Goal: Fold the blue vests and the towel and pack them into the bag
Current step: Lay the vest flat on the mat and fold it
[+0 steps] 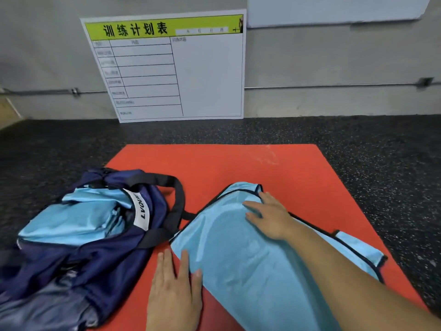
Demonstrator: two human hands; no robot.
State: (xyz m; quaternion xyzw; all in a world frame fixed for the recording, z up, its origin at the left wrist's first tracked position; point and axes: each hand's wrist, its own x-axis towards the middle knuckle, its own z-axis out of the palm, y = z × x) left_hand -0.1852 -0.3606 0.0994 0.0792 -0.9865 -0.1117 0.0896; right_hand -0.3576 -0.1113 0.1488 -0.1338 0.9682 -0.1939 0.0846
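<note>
Right now your right hand [267, 215] lies flat, fingers spread, on the blue vest [238, 259], near its far end. Your left hand [175, 285] rests flat on the red mat [238, 163], fingers together, thumb touching the vest's near-left edge. That vest lies spread on the mat. Just left sits the navy bag [83, 247], open, with folded blue cloth [78, 216] inside. A whiteboard [205, 75] leans against the wall.

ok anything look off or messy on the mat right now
Nothing damaged or spilled. The light blue vest with dark trim lies askew across the red mat, under both flat hands. The navy duffel bag sags half off the mat's left edge, blue fabric already inside.
</note>
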